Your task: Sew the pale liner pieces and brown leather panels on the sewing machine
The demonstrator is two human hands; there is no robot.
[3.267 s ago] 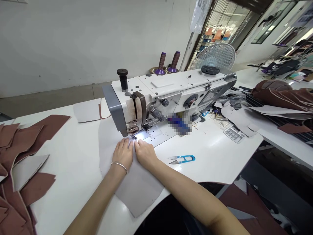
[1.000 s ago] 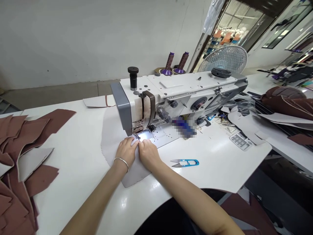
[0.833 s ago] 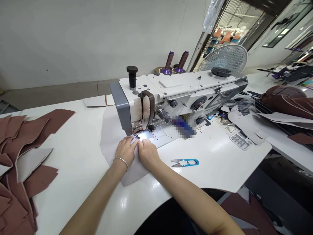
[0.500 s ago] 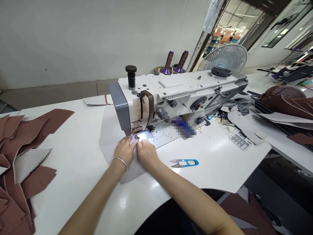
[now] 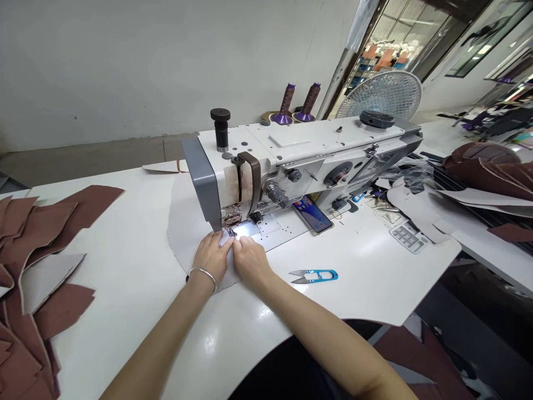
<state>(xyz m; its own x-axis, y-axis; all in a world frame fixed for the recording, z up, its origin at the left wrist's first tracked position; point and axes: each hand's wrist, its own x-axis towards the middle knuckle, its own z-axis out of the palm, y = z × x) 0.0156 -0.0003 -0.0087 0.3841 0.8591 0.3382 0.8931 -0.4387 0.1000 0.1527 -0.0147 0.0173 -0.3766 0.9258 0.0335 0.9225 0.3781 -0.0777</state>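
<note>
The pale-grey fabric piece point(image 5: 181, 222) lies at the left end of the white metal sewing machine point(image 5: 300, 155), under the left hand point(image 5: 210, 257), fingers close together, and the right hand point(image 5: 251, 259), fingers curled, though whether either pinches it I cannot tell.

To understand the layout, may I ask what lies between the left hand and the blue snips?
From the left hand, first the right hand, then white tabletop up to the blue snips, in the head view.

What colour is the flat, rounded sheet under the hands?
The flat, rounded sheet is pale grey, clearest in the head view.
</note>
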